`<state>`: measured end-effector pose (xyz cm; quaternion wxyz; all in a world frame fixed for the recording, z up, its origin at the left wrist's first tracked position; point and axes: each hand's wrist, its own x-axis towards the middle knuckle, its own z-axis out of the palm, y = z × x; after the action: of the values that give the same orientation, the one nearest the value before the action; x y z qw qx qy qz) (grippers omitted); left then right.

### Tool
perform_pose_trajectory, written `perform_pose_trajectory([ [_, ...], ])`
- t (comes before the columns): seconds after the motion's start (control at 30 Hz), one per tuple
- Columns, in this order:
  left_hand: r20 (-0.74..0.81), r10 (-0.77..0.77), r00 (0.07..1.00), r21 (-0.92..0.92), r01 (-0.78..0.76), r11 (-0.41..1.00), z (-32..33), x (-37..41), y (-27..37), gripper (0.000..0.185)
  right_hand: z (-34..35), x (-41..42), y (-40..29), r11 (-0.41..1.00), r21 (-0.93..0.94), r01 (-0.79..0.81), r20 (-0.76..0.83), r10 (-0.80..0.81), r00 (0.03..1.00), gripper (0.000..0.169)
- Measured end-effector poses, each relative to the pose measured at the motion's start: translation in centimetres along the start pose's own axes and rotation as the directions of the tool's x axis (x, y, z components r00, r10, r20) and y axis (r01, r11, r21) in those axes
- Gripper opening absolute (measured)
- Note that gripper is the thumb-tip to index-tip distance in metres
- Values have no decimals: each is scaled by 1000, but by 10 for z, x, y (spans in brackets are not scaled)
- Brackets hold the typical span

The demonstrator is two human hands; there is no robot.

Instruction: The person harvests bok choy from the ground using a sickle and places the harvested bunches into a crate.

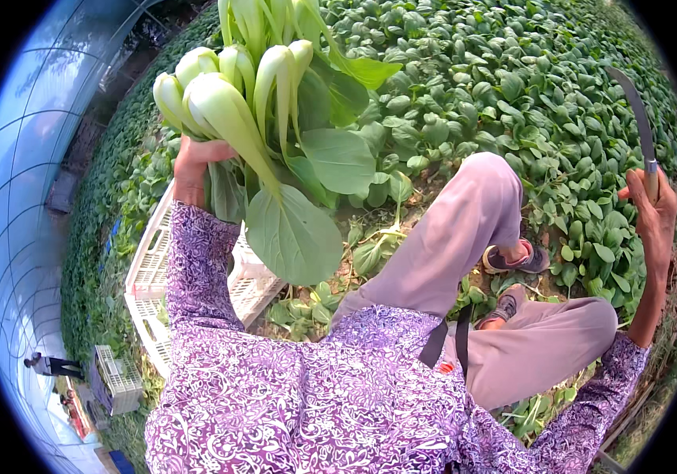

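A large bunch of bok choy (214,98) is gripped in my left hand (196,159), raised at the upper left. The pale stem bases point up and towards me, and broad green leaves hang below them. Leaves and stalks hide part of my fingers. Out at the far right, my right hand (658,204) is closed around the light handle of a sickle (641,112). Its dark curved blade points up, over the rows of growing bok choy (492,77). Under my left forearm stands a white plastic crate (152,252), partly covered by my sleeve.
My bent legs (433,237) are low over the soil. Loose leaves (368,255) lie beside my knee. Further off at the lower left are another plastic crate (118,379) and a standing person (51,364). A curved greenhouse cover (24,154) rises along the left.
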<state>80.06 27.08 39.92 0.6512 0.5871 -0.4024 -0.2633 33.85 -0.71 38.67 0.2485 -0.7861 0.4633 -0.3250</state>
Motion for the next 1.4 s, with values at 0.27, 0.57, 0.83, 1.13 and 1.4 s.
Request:
perform_pose_trajectory([
  [0.27,-426,132,895,466,92,880,-132,-108,72,37,27,39,113,992,-112,50,352,-8,936,25],
  [0.57,-704,314,637,707,673,217,-256,-153,26,46,64,0,117,819,-454,352,441,-136,887,18],
  [0.83,-847,148,511,499,860,-110,-284,-195,-12,47,49,0,142,926,-364,101,440,76,895,23],
  [1.13,-864,174,472,380,839,-389,-285,-240,50,45,38,9,268,931,-361,54,318,69,945,31],
  [1.4,-907,195,374,313,906,-285,-313,-320,40,45,119,103,133,965,-114,235,431,-165,887,24],
])
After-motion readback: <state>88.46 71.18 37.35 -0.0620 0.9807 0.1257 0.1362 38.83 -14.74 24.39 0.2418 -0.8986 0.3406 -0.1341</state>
